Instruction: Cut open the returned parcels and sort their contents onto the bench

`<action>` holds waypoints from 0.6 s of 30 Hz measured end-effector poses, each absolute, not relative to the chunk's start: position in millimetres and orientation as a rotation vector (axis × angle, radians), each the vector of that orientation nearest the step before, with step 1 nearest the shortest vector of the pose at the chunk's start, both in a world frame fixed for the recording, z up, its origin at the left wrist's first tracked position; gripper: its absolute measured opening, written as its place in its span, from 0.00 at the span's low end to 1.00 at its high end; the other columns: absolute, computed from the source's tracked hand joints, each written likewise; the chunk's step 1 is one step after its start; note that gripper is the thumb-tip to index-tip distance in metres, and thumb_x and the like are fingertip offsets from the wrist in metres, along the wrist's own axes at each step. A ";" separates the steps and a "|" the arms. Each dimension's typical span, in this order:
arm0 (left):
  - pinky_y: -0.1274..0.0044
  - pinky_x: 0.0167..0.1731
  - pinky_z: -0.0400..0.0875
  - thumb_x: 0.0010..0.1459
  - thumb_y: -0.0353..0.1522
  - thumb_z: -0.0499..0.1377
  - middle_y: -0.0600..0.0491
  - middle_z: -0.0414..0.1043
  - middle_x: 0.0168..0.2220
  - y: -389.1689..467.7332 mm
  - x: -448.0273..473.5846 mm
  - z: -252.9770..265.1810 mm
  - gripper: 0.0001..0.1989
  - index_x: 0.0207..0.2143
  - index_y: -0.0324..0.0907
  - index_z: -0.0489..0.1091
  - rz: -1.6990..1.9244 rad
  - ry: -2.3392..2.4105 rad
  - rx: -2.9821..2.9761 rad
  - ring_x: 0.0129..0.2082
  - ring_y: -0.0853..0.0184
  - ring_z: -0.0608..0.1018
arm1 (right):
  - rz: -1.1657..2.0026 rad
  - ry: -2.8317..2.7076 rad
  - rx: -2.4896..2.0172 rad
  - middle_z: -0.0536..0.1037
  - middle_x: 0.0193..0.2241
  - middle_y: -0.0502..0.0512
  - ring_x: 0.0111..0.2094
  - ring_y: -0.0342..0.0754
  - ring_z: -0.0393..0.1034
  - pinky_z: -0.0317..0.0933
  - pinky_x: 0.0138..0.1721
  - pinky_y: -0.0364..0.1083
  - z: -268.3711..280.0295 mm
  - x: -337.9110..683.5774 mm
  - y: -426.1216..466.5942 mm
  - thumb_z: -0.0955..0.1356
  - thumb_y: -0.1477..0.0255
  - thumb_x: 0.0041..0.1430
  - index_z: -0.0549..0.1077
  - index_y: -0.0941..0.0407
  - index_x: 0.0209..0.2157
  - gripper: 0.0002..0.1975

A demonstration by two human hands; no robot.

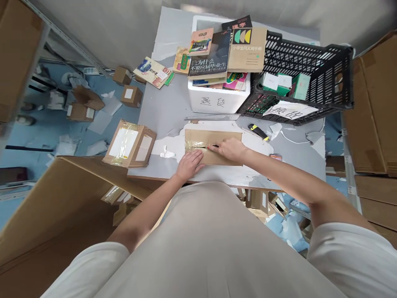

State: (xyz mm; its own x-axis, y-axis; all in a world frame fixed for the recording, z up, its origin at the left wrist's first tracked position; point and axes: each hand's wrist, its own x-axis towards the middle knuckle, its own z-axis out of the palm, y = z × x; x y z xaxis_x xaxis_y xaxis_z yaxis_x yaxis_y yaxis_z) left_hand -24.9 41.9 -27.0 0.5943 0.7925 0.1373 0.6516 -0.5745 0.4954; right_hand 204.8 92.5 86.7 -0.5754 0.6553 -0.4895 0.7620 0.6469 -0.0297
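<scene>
Cardboard box [214, 137], head view: lies flat at the centre of the frame, on a ragged white patch [252, 145] of the grey table [167, 107], close to the body, likely for an easy reach with both arms. Has shiny tape [192, 143] across its left part and a dark slit along the middle.

Left hand [190, 164]: laid flat on the box's lower left part, fingers extended, grasping nothing, apparently pressing to stop any sliding. Right hand [231, 149]: curled in around a small dark tool [216, 145], mostly hidden and hard to identify, held low at the slit, presumably for control along that line.

Right of centre, a loose yellow-and-black cutter [258, 132], near the right hand. At upper centre, a white foam box [214, 101] heaped with books [207, 54]; at upper right, a black crate [328, 78] holding green boxes [300, 87], both set farther back, probably so as not to crowd the hands
</scene>
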 end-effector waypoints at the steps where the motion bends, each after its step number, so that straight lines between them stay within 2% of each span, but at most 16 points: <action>1: 0.61 0.55 0.66 0.63 0.43 0.53 0.41 0.71 0.55 41.8 -25.0 -27.4 0.22 0.54 0.42 0.69 0.490 1.162 2.433 0.58 0.55 0.71 | -0.312 2.416 1.113 0.77 0.47 0.62 0.39 0.52 0.75 0.58 0.33 0.47 88.1 213.9 89.8 0.56 0.79 0.64 0.61 0.45 0.62 0.27; 8: 0.60 0.56 0.65 0.62 0.44 0.53 0.41 0.71 0.54 42.7 -23.8 -30.7 0.22 0.54 0.43 0.69 0.500 1.173 2.378 0.59 0.54 0.70 | -0.235 2.252 1.304 0.77 0.39 0.58 0.33 0.50 0.71 0.55 0.31 0.47 99.3 326.9 53.3 0.58 0.84 0.57 0.56 0.40 0.64 0.37; 12: 0.60 0.55 0.65 0.62 0.44 0.53 0.41 0.71 0.54 41.3 -24.2 -24.5 0.22 0.53 0.43 0.70 0.510 1.196 2.366 0.58 0.54 0.70 | -0.291 2.379 1.477 0.77 0.39 0.56 0.32 0.48 0.70 0.57 0.28 0.45 99.0 371.6 25.1 0.59 0.82 0.57 0.60 0.38 0.62 0.35; 15: 0.61 0.53 0.65 0.60 0.45 0.55 0.42 0.72 0.53 42.3 -21.4 -12.7 0.22 0.51 0.43 0.71 0.515 1.213 2.368 0.56 0.53 0.72 | -0.481 2.398 1.882 0.77 0.40 0.56 0.33 0.49 0.71 0.62 0.30 0.45 91.1 385.9 -0.3 0.59 0.74 0.62 0.61 0.44 0.63 0.28; 18: 0.62 0.53 0.64 0.55 0.50 0.58 0.42 0.73 0.50 51.5 -10.0 1.4 0.25 0.48 0.43 0.72 0.497 1.273 2.366 0.52 0.52 0.73 | -0.985 2.225 2.323 0.77 0.42 0.57 0.28 0.46 0.72 0.66 0.30 0.46 70.9 380.2 -20.7 0.58 0.67 0.65 0.57 0.53 0.65 0.28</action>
